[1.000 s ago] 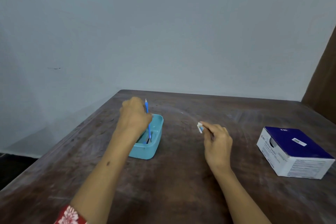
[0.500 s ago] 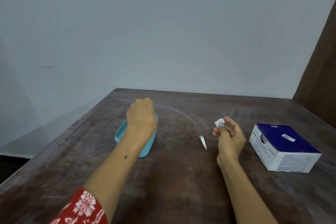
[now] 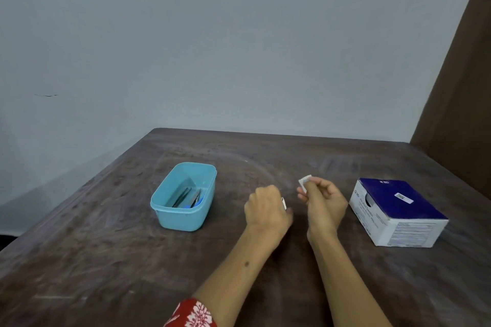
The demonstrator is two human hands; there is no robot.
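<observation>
On the dark wooden table [image 3: 111, 260], my left hand [image 3: 265, 211] is curled over a small metal nail clipper [image 3: 283, 203]; only the clipper's silver end shows at my fingers. Just to the right, my right hand [image 3: 322, 203] is raised a little and pinches a small white pad [image 3: 305, 184] between thumb and fingertips. A teal plastic container [image 3: 170, 216] stands left of both hands, holding several dark metal tools and a blue-handled one.
A blue and white cardboard box [image 3: 398, 210] lies at the right of the table. A brown panel [image 3: 457, 82] rises at the far right and a pale wall runs behind. The table's left edge drops off to the floor.
My left hand left the teal container, where it put down the blue-handled tool, and crossed right onto the nail clipper. My right hand lifted with the white pad and stays beside it.
</observation>
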